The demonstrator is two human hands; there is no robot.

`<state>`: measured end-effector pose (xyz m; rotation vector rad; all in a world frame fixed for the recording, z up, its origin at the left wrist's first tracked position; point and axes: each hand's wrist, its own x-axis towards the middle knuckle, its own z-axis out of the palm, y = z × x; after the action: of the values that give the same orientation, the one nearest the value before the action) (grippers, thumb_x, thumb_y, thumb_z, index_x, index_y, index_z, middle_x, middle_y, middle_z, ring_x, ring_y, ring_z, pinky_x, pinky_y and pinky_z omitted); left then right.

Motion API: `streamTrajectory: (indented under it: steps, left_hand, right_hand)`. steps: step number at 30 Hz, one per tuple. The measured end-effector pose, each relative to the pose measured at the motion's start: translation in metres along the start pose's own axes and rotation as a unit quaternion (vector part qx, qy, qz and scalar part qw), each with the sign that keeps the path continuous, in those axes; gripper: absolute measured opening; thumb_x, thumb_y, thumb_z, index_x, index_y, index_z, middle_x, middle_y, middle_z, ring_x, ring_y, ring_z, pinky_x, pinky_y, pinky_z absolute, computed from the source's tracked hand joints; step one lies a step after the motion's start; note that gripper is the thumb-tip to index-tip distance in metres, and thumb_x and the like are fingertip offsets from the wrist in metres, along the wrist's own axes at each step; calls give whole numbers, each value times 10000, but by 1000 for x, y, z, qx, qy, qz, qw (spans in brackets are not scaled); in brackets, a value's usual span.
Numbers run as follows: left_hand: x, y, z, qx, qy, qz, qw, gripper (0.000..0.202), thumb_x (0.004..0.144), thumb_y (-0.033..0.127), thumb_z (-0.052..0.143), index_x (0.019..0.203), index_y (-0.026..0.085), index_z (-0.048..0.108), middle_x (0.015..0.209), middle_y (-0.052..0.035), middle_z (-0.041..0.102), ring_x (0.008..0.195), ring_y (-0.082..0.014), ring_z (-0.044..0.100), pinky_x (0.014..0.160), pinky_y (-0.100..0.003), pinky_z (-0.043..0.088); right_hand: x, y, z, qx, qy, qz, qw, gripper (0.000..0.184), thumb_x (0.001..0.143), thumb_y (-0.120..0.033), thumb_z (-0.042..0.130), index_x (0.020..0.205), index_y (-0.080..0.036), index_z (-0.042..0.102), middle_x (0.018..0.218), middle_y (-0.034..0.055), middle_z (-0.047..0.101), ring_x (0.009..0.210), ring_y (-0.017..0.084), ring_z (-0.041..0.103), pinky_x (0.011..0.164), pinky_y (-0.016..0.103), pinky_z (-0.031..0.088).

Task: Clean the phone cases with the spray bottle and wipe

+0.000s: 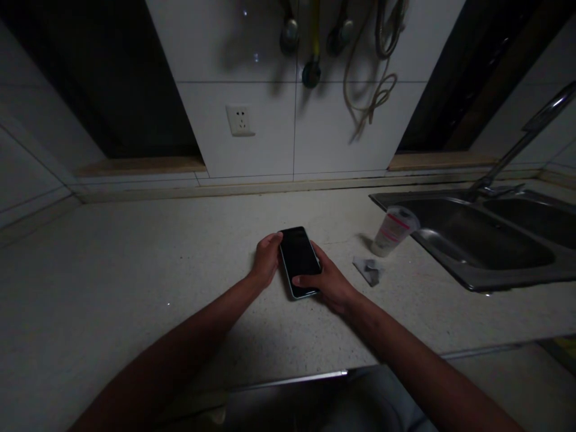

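Note:
A black smartphone [299, 261] with a light blue edge lies on the speckled stone countertop [135, 258], its dark screen facing up. My left hand [267, 259] holds its left side, with the fingers curled against the edge. My right hand [324, 281] grips the lower right corner, thumb lying across the bottom of the screen. Both hands hold the same phone, and the screen shows no picture.
A steel double sink [477, 237] with a tall faucet [526, 141] sits at the right. Beside it stand a white tube or cup [393, 231] and a crumpled grey wrapper [368, 271]. Utensils and a coiled hose [373, 66] hang on the tiled wall above a wall socket [240, 120].

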<state>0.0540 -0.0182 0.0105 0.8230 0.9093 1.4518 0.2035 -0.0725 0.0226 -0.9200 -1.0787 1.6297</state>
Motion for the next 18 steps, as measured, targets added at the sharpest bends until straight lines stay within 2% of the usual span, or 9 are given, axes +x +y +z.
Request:
streamTrajectory:
  steps: [4,7,9,11,13,16,18]
  left_hand:
    - [0,4,1,33,-42,-36,998,520,680,605,770,893,159,609,683,25,602,557,-93,560,509,-202,444]
    - [0,4,-3,129,-73,-42,988,507,713,633,726,858,170,580,610,39,569,468,-95,542,424,-194,409]
    - [0,4,-5,202,-93,-37,974,458,745,604,705,808,178,551,536,46,552,395,-96,515,384,-195,389]
    - [0,4,-6,253,-116,-45,960,399,799,561,662,786,184,532,469,43,543,335,-100,482,351,-194,360]
    - [-1,5,-5,285,-130,-50,948,346,848,512,620,782,184,532,435,35,542,311,-102,469,335,-187,336]
    - [-4,9,-2,328,-133,-53,934,299,894,457,579,791,178,546,421,38,535,298,-101,464,341,-185,337]
    - [-6,11,-1,361,-123,-56,923,263,916,414,551,803,176,556,432,44,532,311,-104,481,354,-187,345]
  right_hand:
    - [3,2,-1,17,13,-20,1000,825,506,-170,870,1264,-282,565,1121,32,705,1025,250,648,892,400,511]
    - [7,4,-5,17,30,-25,999,772,525,-224,873,1235,-251,573,1111,53,717,993,251,668,877,398,518]
    - [9,5,-10,-5,62,-21,998,727,593,-317,849,1253,-232,555,1074,66,727,933,247,683,844,398,527]
    - [12,7,-17,-78,103,-36,991,646,698,-427,775,1265,-212,553,1018,75,734,870,242,685,803,394,529]
    - [15,8,-25,-196,140,-80,967,520,785,-476,678,1212,-189,603,985,82,739,854,239,678,797,386,517]
    - [17,6,-35,-338,167,-127,918,352,844,-445,581,1033,-170,691,908,75,744,817,229,667,769,354,499]
    - [18,3,-38,-368,156,-120,909,332,862,-426,554,989,-163,712,861,70,745,780,225,669,717,327,492]
